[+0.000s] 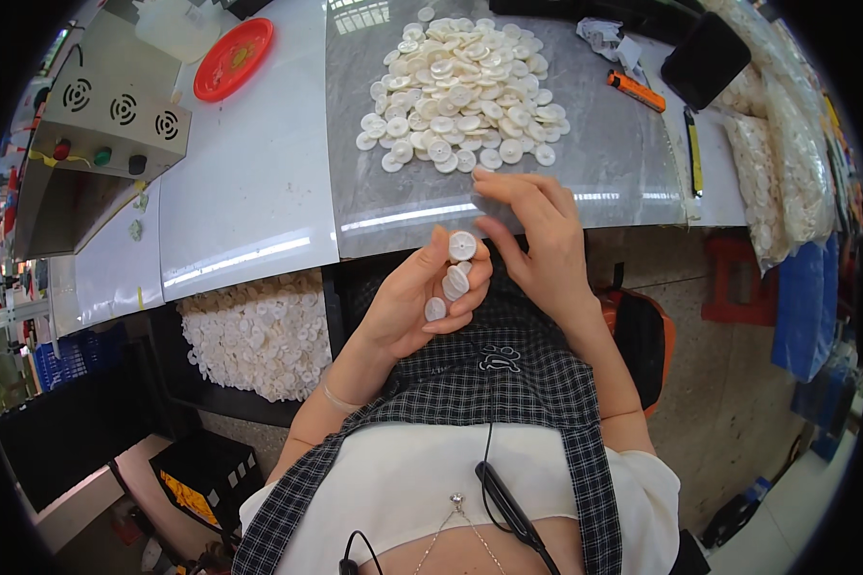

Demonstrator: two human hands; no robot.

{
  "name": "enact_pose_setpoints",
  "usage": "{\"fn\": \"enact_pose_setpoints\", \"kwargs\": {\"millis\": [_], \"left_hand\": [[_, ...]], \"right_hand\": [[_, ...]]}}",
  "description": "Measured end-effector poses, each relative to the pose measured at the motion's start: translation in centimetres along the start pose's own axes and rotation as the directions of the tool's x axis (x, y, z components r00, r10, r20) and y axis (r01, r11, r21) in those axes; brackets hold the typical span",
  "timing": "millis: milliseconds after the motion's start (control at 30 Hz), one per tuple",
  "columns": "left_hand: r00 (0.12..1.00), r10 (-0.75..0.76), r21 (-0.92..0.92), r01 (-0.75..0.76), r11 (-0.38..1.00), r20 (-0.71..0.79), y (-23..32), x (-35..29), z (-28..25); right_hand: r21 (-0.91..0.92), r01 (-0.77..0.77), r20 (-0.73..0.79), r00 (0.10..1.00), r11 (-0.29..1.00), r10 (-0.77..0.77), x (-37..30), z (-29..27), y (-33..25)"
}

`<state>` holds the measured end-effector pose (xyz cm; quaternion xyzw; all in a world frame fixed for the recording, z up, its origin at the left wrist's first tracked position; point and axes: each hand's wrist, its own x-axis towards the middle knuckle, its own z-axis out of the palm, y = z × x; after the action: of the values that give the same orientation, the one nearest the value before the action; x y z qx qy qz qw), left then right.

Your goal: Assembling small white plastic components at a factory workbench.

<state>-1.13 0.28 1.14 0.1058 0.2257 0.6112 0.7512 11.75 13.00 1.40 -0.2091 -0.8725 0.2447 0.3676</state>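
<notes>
Several small round white plastic discs (462, 245) with ridged faces are gathered in my left hand (398, 297), the top one between thumb and forefinger and the others along the curled fingers. To its right, my right hand (552, 244) has its thumb and forefinger apart, and I see nothing between them. Its fingertips are by the near edge of a loose pile of the same white discs (462, 91). That pile lies on the grey glossy table mat (604, 172).
Below the table edge at left, a dark drawer or bin holds many white pieces (259, 335). A metal box with buttons (115, 134) and a red plate (233, 59) are at far left. Right of the pile lie an orange marker (636, 91), a yellow cutter (693, 158) and filled plastic bags (762, 182).
</notes>
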Motion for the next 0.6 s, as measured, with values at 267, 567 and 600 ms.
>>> {"fn": "enact_pose_setpoints", "kwargs": {"millis": [267,567,600], "left_hand": [[0.999,0.011,-0.058,-0.009,0.998,0.037,0.0,0.0,-0.4],[0.967,0.231,0.164,-0.247,0.955,0.111,0.5,0.2,0.3],[0.958,0.25,0.201,-0.275,0.94,0.141,0.5,0.4,0.0]], "right_hand": [[0.002,0.059,0.102,0.993,0.998,-0.059,-1.0,-0.8,-0.1],[0.453,-0.289,0.046,0.952,0.843,0.301,-1.5,-0.8,-0.5],[0.452,-0.289,0.044,0.952,0.844,0.302,-1.5,-0.9,-0.6]]}}
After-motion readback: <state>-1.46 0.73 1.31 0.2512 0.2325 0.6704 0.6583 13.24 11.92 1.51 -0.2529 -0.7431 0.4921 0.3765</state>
